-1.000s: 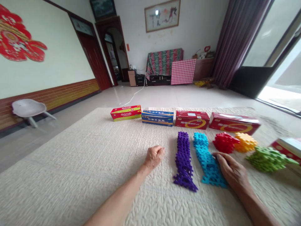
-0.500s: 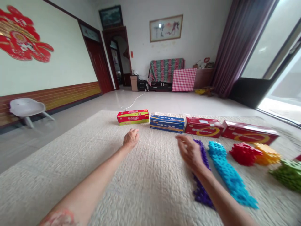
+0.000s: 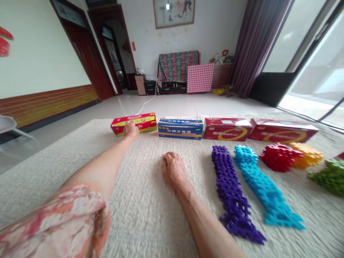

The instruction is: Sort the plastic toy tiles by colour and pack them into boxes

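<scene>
My left hand is stretched forward, fingers curled, in front of a red-and-yellow box. It overlaps the box's front face and seems to touch it; the fingertips are partly hidden. My right hand is low over the quilted mat, its fingers curled in and nothing seen in them. Beyond it stands a blue box, just right of the red-and-yellow one. Right of my right hand lies a purple strip of interlocking plastic pieces, with a light-blue strip beside it.
Two dark red boxes continue the row to the right. Nearer are red pieces, yellow pieces and green pieces. The textured mat lies on a tiled floor; a white chair stands at the left edge.
My left hand has moved forward to the red-and-yellow box. My right hand has moved left, away from the purple strip, and its fingers have curled in. The view has tipped down and closer.
</scene>
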Available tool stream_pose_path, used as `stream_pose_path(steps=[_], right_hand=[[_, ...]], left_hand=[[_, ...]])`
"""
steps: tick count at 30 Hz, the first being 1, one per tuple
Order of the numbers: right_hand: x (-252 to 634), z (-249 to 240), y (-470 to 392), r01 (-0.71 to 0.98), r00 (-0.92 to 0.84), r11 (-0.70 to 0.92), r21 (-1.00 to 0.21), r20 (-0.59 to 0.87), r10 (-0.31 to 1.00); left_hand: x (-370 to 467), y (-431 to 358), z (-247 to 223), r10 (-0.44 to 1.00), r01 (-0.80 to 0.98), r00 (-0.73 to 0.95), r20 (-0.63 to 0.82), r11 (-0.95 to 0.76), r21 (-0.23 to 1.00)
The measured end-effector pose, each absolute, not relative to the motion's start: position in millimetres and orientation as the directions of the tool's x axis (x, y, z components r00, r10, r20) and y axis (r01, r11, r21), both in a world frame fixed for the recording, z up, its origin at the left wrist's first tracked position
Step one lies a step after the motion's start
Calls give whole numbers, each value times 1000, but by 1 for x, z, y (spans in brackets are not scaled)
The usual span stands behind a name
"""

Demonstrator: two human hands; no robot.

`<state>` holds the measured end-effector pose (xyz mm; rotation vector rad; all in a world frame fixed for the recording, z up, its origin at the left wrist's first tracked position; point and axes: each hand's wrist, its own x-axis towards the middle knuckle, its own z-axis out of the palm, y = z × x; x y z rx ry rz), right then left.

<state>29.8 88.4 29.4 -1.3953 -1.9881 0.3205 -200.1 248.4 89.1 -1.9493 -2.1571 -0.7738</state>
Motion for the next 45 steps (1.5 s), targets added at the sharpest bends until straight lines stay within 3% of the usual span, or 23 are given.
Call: stream_pose_path(steps=[6, 10, 14, 18, 23, 30, 39, 45], right_hand=[[30, 24, 92, 617, -102, 390, -684, 422, 901], [36, 31, 73, 543, -27, 340, -767, 390, 921], [56, 63, 39, 556, 20, 297, -776, 370, 929], [79, 108, 9, 648, -128, 388, -655, 409, 904], [92, 146, -10, 839, -371, 372, -397, 83, 925], [78, 170, -4, 875, -442, 413, -254, -69, 894], [66, 169, 6, 887, -458, 442, -134, -139, 878], [81, 177, 19, 815, -572, 545, -198, -113, 813]], left_hand=[[-230, 197, 112, 890, 974, -201, 409, 139, 177], [-232, 119, 120, 926, 988, -103, 364, 52, 148], [-203, 39, 112, 940, 967, 100, 326, -168, 190], [-157, -16, 109, 926, 915, 211, 314, -300, 269], [-117, -46, 108, 922, 893, 236, 308, -331, 307], [-114, -52, 95, 897, 859, 188, 401, -348, 377], [-116, -52, 76, 744, 794, 205, 636, -506, 336], [-118, -54, 74, 685, 786, 228, 691, -549, 285]])
